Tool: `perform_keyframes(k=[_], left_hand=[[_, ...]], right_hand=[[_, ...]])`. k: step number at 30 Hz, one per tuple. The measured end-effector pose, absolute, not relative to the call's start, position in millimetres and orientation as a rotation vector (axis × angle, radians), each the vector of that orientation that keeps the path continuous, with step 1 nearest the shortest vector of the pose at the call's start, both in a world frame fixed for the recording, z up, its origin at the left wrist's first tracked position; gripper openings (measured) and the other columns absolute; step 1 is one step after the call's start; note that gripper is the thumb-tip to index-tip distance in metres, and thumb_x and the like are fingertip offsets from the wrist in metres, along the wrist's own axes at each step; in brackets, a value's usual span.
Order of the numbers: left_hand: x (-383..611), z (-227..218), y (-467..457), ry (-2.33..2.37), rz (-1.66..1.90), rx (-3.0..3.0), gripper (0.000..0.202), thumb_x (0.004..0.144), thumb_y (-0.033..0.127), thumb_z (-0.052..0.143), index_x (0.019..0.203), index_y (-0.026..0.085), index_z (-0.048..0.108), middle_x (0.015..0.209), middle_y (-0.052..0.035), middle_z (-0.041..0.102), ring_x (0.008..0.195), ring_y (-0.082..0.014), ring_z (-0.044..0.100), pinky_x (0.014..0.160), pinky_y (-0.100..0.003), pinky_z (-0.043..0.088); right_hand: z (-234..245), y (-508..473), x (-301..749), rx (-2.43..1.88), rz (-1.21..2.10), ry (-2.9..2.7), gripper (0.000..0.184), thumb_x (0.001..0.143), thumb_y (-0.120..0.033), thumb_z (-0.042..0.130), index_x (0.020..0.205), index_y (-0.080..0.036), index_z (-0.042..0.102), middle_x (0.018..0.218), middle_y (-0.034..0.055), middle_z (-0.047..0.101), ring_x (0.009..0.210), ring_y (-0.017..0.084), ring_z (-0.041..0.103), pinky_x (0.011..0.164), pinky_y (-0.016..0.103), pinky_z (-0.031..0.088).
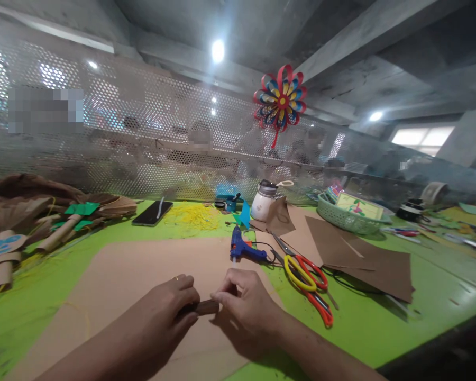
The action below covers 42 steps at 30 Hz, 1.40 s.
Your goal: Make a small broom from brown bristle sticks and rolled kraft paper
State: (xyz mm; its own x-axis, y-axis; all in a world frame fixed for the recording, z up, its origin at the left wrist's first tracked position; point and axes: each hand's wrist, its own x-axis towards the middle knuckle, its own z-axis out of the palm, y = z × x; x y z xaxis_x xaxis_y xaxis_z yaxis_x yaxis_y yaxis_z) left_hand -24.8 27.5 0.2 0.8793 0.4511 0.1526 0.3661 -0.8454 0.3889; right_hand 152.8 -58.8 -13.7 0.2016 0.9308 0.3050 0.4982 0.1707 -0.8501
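My left hand (172, 307) is wrapped round a small roll of brown paper (208, 307), held low over a large tan paper sheet (143, 264). At the roll's right end, my right hand (248, 299) is closed in a pinch on its edge; the fingertips partly hide what they grip. Just beyond my right hand lies a blue glue gun (241, 246) with a glue stick poking out of its back. Right of it rest scissors (301, 272) with yellow and red handles, over an orange-handled tool (321, 309).
Brown paper sheets (365, 259) and a green basket (349, 219) lie at the right. A white jar (263, 203), yellow shreds (194, 216) and a phone (153, 212) line the back. Paper-tube crafts (59, 230) sit left. A perforated metal screen (162, 137) stands behind; a pinwheel (282, 100) hangs there.
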Motion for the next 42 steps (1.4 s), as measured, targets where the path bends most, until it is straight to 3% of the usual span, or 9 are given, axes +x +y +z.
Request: perform_keyframes(k=[12,20,31,42], left_hand=[[-24,8,24,0.654,0.27,2.697,0.024,0.09,0.025,0.041,0.077,0.019,0.059,0.085,-0.0035,0.054,0.077,-0.0169,0.05,0.069,-0.03,0.038],[-24,7,26,0.596,0.319,2.707,0.026,0.09,0.029,0.041,0.076,0.02,0.061,0.081,-0.0029,0.054,0.072,-0.0157,0.05,0.066,-0.028,0.039],[-24,7,26,0.57,0.344,2.715,0.027,0.091,0.03,0.04,0.078,0.02,0.061,0.082,-0.0037,0.055,0.072,-0.0162,0.05,0.067,-0.029,0.04],[-25,-2,30,0.616,0.348,2.716,0.021,0.089,0.024,0.044,0.075,0.019,0.059,0.083,-0.0024,0.053,0.074,-0.0161,0.051,0.067,-0.029,0.037]], right_hand=[[-7,-59,155,-1.401,0.485,-1.54,0.029,0.087,-0.024,0.052,0.059,-0.018,0.053,0.059,-0.0032,0.049,0.059,0.011,0.047,0.055,0.024,0.035],[-15,-58,147,-1.461,0.62,-1.363,0.011,0.07,-0.014,0.065,0.061,-0.019,0.06,0.06,-0.0017,0.057,0.058,0.013,0.053,0.05,0.022,0.038],[-6,-55,155,-1.43,0.611,-1.423,0.02,0.073,-0.009,0.056,0.061,-0.02,0.044,0.056,-0.0056,0.048,0.052,0.01,0.047,0.049,0.02,0.038],[-3,-57,150,-1.412,0.603,-1.389,0.014,0.07,-0.004,0.058,0.07,-0.017,0.06,0.066,-0.0024,0.055,0.063,0.012,0.051,0.059,0.023,0.044]])
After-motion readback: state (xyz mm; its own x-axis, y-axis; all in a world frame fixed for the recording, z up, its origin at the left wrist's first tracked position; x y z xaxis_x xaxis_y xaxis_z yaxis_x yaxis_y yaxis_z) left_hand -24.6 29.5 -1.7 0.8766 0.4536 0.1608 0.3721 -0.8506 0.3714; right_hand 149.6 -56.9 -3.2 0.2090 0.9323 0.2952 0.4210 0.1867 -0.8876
